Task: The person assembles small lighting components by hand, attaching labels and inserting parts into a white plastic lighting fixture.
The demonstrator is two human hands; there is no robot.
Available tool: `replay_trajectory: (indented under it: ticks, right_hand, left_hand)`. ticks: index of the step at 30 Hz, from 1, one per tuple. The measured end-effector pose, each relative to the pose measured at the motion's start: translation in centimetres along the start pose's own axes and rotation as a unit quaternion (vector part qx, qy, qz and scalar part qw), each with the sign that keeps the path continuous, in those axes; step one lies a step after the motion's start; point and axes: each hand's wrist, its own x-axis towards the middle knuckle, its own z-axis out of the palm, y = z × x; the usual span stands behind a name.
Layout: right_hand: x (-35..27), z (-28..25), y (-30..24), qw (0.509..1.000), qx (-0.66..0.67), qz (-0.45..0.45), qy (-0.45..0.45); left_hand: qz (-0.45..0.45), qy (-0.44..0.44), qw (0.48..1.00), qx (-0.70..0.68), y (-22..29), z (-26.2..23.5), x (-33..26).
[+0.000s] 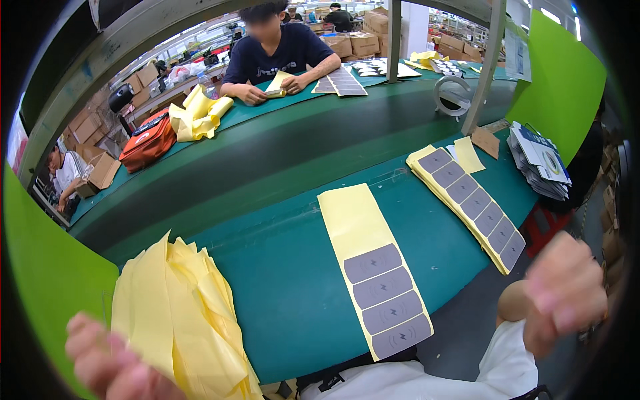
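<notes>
My left hand [119,365] is raised at the lower left, in front of a tall pile of yellow backing paper [170,313]. Its fingers look loosely curled but are smeared by motion. Off to the right, clear of the bench edge, hovers my right hand [567,287], bent inward and also blurred; nothing shows in it. Between the hands, a yellow sticker strip [360,220] lies flat on the green bench, its far half bare and its near half bearing several grey labels [383,288]. A stack of full label strips [475,203] sits to its right.
Flat printed boxes [540,163] are piled by the green partition [560,80] at right. Beyond the dark green conveyor [280,147], a co-worker [277,57] handles yellow paper. A red-orange bag [148,140], crumpled yellow paper [200,115] and a white ring-shaped stand [453,97] are there too.
</notes>
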Motion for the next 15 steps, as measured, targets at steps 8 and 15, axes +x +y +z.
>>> replay_trajectory:
  ticks: [8, 15]
  right_hand:
    - [-2.7, 16.3, 17.5, 0.936, 0.094, 0.339, -0.017]
    - [-8.8, 23.7, 26.1, 0.884, 0.184, 0.431, -0.008]
  left_hand:
    - [-0.267, -0.167, 0.913, -0.259, -5.7, 20.2, -4.9]
    - [-0.603, -0.059, 0.706, -0.367, -7.2, 34.3, -10.2]
